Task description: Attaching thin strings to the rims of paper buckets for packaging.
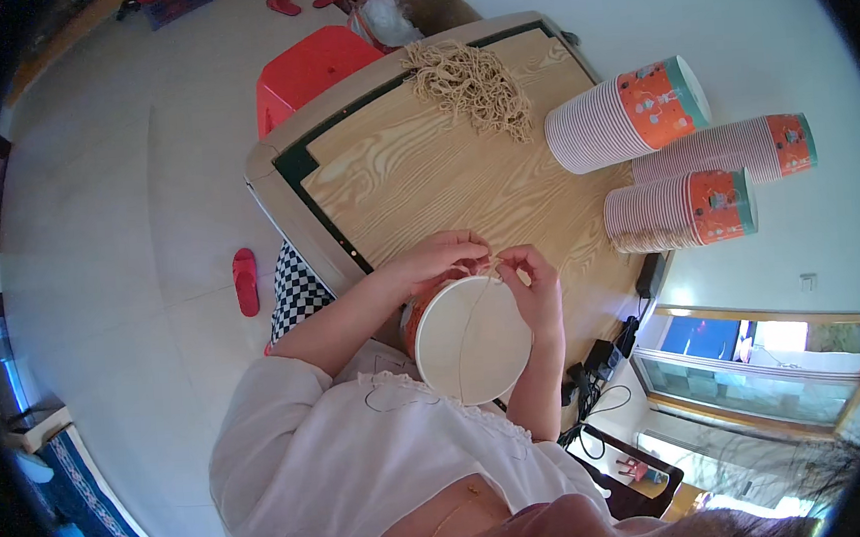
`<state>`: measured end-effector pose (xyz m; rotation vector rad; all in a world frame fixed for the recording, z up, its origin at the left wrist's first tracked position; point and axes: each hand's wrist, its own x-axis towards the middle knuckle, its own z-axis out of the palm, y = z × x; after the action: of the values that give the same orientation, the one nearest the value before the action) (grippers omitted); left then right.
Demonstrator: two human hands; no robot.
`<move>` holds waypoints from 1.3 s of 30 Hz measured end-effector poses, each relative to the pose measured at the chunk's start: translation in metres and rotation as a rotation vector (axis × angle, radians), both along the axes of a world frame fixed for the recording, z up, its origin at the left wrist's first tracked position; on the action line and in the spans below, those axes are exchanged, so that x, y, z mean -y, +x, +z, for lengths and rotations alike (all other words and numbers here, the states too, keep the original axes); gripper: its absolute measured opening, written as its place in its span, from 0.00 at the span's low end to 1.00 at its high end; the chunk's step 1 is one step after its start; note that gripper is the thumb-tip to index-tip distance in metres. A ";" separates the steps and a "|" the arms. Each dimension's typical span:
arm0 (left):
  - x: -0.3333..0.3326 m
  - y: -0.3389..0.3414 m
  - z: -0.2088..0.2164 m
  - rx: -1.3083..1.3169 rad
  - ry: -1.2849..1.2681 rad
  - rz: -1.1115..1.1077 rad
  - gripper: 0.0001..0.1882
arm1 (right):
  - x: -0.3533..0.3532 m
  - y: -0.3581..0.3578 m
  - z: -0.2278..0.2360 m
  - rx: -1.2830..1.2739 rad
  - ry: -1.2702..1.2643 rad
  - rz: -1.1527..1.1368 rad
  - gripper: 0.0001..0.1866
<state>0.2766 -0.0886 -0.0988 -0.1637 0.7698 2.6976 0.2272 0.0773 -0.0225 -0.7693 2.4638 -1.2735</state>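
Observation:
A paper bucket [444, 361] with an orange printed side leans against my body at the table's near edge, its white round end facing up. I cannot tell whether that end is the open mouth or the base. A thin tan string [466, 335] runs across it from the near rim to the far rim. At the far rim my left hand [449, 254] has its fingers closed in a pinch on the string. Just to the right my right hand [535, 280] also pinches it, thumb against fingers. The fingertips of both hands almost meet.
A tangled heap of tan string [473, 87] lies at the table's far side. Stacked paper buckets [594, 128] lie on their sides at the right; string lies along the nearest stack [653, 217]. A red stool [305, 69] stands beyond the table, black cables [590, 392] at right.

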 end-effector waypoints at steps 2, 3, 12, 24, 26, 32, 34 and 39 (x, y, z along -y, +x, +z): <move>0.000 0.004 0.000 -0.031 -0.107 -0.007 0.12 | 0.002 0.004 0.007 0.007 -0.034 -0.010 0.10; 0.001 0.004 0.002 -0.067 -0.218 -0.007 0.14 | 0.004 0.004 0.012 0.009 -0.071 -0.014 0.12; 0.017 0.042 0.011 -0.156 -0.602 0.023 0.24 | -0.042 0.017 0.014 0.016 0.084 -0.120 0.17; 0.009 0.044 0.034 -0.266 -0.965 0.188 0.19 | -0.038 0.025 0.014 -0.147 0.063 -0.133 0.16; 0.009 0.042 0.044 -0.284 -1.035 0.200 0.16 | -0.038 0.026 0.016 -0.163 0.084 -0.124 0.16; 0.013 0.030 0.049 -0.269 -1.028 0.253 0.09 | -0.018 0.035 0.037 -0.484 0.077 -0.109 0.12; 0.012 0.025 0.040 -0.303 -0.943 0.270 0.09 | -0.014 0.043 0.041 -0.446 0.033 -0.138 0.11; 0.014 0.006 0.030 -0.316 -0.886 0.246 0.09 | 0.008 0.052 0.043 -0.211 0.152 -0.068 0.08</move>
<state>0.2826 -0.1027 -0.0692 -0.0299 2.1173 2.4057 0.2792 0.0696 0.0204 -0.8248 2.7382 -1.0586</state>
